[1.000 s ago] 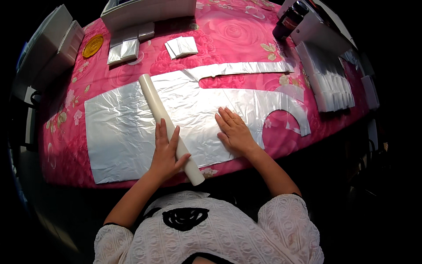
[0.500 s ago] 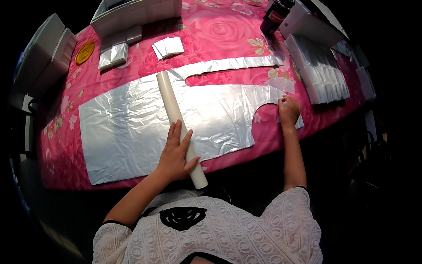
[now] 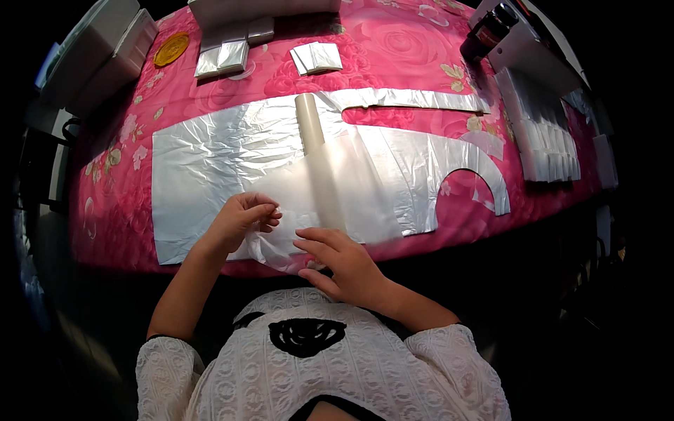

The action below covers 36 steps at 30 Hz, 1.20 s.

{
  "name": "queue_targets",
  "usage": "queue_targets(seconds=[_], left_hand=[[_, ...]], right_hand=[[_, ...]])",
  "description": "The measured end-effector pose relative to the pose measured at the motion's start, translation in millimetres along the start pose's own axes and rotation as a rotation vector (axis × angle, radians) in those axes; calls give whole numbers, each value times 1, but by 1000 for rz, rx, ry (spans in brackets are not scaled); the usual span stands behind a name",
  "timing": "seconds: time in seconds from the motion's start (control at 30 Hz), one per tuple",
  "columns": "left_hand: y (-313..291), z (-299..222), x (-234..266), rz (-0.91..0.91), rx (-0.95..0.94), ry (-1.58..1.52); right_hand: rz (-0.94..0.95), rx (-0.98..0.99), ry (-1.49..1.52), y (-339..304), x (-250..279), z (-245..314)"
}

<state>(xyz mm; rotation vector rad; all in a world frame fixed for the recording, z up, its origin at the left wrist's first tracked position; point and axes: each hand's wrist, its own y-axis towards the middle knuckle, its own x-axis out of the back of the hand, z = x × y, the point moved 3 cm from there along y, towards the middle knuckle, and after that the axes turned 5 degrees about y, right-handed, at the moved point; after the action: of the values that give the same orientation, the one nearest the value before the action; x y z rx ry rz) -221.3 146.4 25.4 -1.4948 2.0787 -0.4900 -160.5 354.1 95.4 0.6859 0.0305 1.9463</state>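
A large silvery-white plastic sheet point(image 3: 203, 168) lies flat on the table, with strips and rounded cut-outs at its right end. Across its middle rests a cream-coloured tube point(image 3: 309, 123), its far end bare. A thin translucent film point(image 3: 361, 186) drapes over the tube's nearer part, so the tube shows faintly through it. At the near edge, my left hand point(image 3: 242, 217) pinches gathered film between thumb and fingers. My right hand point(image 3: 344, 266) is beside it on the right, fingers apart and holding nothing; whether its fingertips touch the film I cannot tell.
A pink rose-patterned cloth point(image 3: 393, 42) covers the table. Along the far side are folded plastic packets point(image 3: 316, 57), more packets point(image 3: 221, 59) and a yellow disc point(image 3: 171, 49). White boxes point(image 3: 91, 56) stand left. A dark jar point(image 3: 489, 33) and a stack of bags point(image 3: 544, 133) stand right.
My left hand has left the tube and now pinches film. My right hand has come from the right end to the near middle, and film now covers the tube's nearer part.
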Motion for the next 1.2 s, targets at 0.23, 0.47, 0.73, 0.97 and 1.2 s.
queue_targets(seconds=[0.23,0.47,0.73,0.97,1.2], left_hand=[[-55,6,141,-350,123,227],[-53,5,179,-365,128,428],[-54,-40,98,-803,-794,1540],[25,-1,-66,-269,-909,1263],[60,24,-86,-227,-805,1513]], right_hand=[[149,-686,-437,-45,7,-26],[132,-871,-177,-66,-2,-48],[149,-885,-134,-70,8,-45],[172,-925,-58,-71,10,-45],[385,-886,-12,-59,26,-73]])
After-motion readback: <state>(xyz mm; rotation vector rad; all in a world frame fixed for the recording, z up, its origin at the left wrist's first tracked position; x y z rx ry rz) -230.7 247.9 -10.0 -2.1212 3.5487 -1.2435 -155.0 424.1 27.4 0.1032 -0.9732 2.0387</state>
